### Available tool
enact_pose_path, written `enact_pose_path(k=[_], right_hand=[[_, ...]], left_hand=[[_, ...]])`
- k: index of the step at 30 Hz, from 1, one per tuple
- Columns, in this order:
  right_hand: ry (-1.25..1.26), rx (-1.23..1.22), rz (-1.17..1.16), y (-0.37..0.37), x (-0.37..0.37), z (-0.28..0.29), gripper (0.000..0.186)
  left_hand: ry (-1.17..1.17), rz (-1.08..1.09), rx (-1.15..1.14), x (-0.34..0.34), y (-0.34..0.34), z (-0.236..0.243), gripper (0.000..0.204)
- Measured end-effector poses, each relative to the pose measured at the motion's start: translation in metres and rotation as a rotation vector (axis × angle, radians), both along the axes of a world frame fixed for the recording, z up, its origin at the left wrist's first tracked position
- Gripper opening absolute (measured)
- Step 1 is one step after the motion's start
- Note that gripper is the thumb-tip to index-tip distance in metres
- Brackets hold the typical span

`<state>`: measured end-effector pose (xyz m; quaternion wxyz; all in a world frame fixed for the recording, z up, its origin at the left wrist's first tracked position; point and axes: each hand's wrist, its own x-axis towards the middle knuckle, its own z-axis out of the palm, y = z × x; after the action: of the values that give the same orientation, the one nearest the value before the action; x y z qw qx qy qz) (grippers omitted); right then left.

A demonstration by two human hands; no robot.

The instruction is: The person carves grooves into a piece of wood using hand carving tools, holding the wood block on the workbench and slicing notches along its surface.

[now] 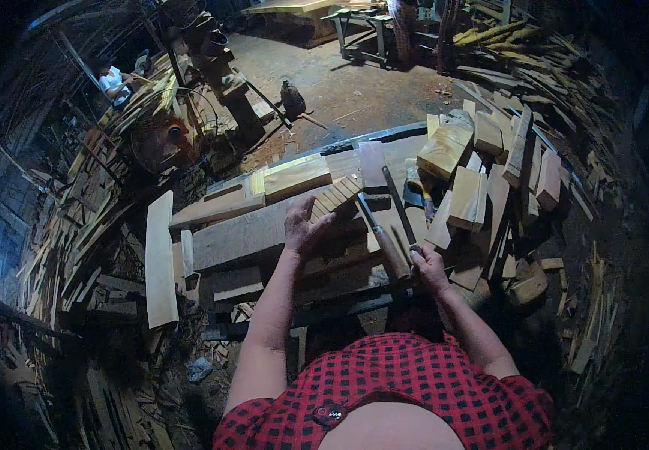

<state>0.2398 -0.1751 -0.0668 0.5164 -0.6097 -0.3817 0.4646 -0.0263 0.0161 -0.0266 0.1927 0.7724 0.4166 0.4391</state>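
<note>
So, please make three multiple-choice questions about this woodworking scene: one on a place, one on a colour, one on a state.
1. Where does the left hand rest?
A. on the grooved wooden piece
B. on the floor
C. on the fan

2. What colour is the person's shirt?
A. plain white
B. red and black check
C. green stripes

3. What is the right hand doing?
A. hanging empty
B. gripping a thin dark tool
C. holding a cup

Answers: A, its fingers lie on the piece's end; B, the check shows at the lower edge; B, the fingers close round the tool's end.

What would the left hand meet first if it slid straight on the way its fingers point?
Probably the grooved wood block: the left hand points up and right, its fingertips already at the block's near end. Depth is hard to judge here.
</note>
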Motion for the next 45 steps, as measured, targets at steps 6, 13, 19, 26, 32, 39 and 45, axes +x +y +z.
enact_pose_path(k=[6, 13, 19, 26, 32, 39, 45], right_hand=[[-0.469, 0.199, 0.085, 0.016, -0.017, 0.069, 0.022], [-0.826, 0.088, 0.323, 0.048, -0.064, 0.098, 0.029], [-0.951, 0.059, 0.258, 0.066, -0.067, 0.084, 0.03], [-1.017, 0.057, 0.297, 0.065, -0.074, 0.088, 0.028], [-1.031, 0.03, 0.31, 0.057, -0.079, 0.086, 0.022], [-1.071, 0.002, 0.281, 0.057, -0.075, 0.085, 0.019], [-0.998, 0.005, 0.328, 0.012, -0.062, 0.098, 0.02]], left_hand=[[0.184, 0.06, 0.065, 0.007, -0.012, 0.021, 0.057], [0.259, 0.085, 0.031, 0.003, -0.008, 0.019, 0.053], [0.272, 0.037, 0.041, 0.004, -0.006, 0.02, 0.053], [0.228, 0.03, 0.055, 0.001, -0.001, 0.009, 0.055], [0.256, 0.04, 0.039, 0.002, -0.002, 0.01, 0.054], [0.252, 0.049, 0.071, 0.009, -0.005, 0.014, 0.054], [0.275, 0.069, 0.041, 0.001, -0.003, 0.012, 0.051]])
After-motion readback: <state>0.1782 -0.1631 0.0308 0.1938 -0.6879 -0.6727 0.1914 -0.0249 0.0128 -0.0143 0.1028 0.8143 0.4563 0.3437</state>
